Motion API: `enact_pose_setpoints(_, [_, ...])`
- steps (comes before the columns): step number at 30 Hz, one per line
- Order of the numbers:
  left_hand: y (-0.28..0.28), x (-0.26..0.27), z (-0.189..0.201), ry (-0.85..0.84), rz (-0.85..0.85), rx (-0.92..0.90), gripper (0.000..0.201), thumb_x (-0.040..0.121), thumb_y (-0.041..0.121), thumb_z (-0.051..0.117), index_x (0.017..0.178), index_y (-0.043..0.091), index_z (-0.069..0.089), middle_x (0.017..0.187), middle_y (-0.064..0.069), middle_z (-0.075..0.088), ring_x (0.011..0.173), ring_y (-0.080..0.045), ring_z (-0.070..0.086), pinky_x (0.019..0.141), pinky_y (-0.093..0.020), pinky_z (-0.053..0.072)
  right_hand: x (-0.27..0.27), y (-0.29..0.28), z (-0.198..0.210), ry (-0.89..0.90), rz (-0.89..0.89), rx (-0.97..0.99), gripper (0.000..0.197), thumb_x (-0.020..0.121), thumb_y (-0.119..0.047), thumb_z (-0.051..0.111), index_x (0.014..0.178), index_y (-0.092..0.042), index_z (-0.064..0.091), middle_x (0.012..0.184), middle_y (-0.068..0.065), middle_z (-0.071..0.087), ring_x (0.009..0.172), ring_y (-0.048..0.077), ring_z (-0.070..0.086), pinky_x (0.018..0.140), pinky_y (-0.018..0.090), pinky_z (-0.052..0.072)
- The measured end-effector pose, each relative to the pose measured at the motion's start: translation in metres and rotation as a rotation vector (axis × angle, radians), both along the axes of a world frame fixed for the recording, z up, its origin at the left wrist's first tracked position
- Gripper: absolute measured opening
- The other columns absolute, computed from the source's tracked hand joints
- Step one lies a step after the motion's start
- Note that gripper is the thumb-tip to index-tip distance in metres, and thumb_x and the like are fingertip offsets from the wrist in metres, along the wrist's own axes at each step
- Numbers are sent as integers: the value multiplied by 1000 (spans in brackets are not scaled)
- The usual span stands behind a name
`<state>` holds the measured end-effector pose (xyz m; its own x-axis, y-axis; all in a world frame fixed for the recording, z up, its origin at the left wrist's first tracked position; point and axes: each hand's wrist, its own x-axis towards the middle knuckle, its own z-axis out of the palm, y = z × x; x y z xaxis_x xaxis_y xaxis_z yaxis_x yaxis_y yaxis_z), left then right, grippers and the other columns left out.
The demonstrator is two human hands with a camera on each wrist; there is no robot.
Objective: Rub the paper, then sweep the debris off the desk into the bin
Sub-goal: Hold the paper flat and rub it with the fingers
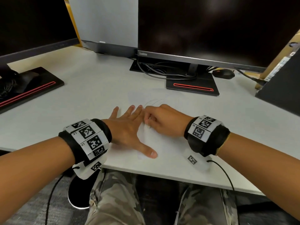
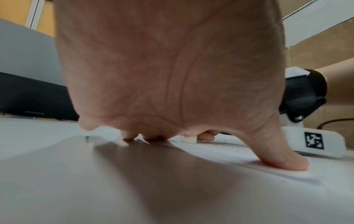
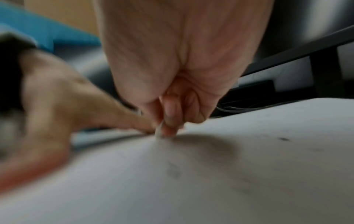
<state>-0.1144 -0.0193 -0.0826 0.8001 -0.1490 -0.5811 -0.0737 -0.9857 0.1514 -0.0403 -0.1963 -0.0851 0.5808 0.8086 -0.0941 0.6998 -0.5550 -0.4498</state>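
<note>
A white sheet of paper lies on the pale desk near its front edge, with faint pencil scribbles just beyond my hands. My left hand lies flat on the sheet's left part, fingers spread and thumb pressed down. My right hand is curled, its fingertips pinching a small white eraser against the paper beside the left index finger; the eraser also shows in the left wrist view. Dark specks of debris dot the sheet. No bin is in view.
A black monitor on a red-striped stand is behind the paper, with cables and a dark mouse. A second monitor stand sits at the left. A dark tower case stands at the right.
</note>
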Motion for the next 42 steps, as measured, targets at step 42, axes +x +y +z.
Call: enact_pose_setpoints(42, [-1,-2,-1,11,5,16,159,48,110,50,157,32,-36,163,14,-45,149,-11,-43,124,-61,-21,-14,-14,2,119,145,-53,9,108,-21,59,101,-19,64,65,-15,61,60,3,58,61,18,44])
